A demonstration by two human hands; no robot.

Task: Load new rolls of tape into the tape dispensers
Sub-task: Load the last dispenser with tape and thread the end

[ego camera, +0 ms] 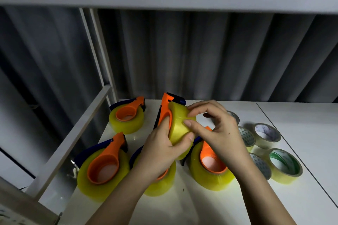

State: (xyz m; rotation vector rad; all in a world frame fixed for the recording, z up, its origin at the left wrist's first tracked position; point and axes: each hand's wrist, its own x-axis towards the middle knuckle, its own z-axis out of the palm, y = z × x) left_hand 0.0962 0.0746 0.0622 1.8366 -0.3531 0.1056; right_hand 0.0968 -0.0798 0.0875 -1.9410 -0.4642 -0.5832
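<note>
My left hand (162, 150) grips an orange and blue tape dispenser (166, 107) held upright above the table, with a yellow tape roll (178, 124) mounted on it. My right hand (217, 129) pinches at the roll's outer face with thumb and fingertips. Several other orange dispensers loaded with yellow rolls lie flat on the white table (301, 118): one at back left (128, 117), one at front left (104, 168), one under my left wrist (162, 182) and one under my right hand (210, 166).
Several smaller clear tape rolls (267, 134) lie at the right, one with a green core (284, 165). A white shelf frame (95, 60) rises at the table's left edge. Grey curtains hang behind. A seam (292, 144) splits the table at the right.
</note>
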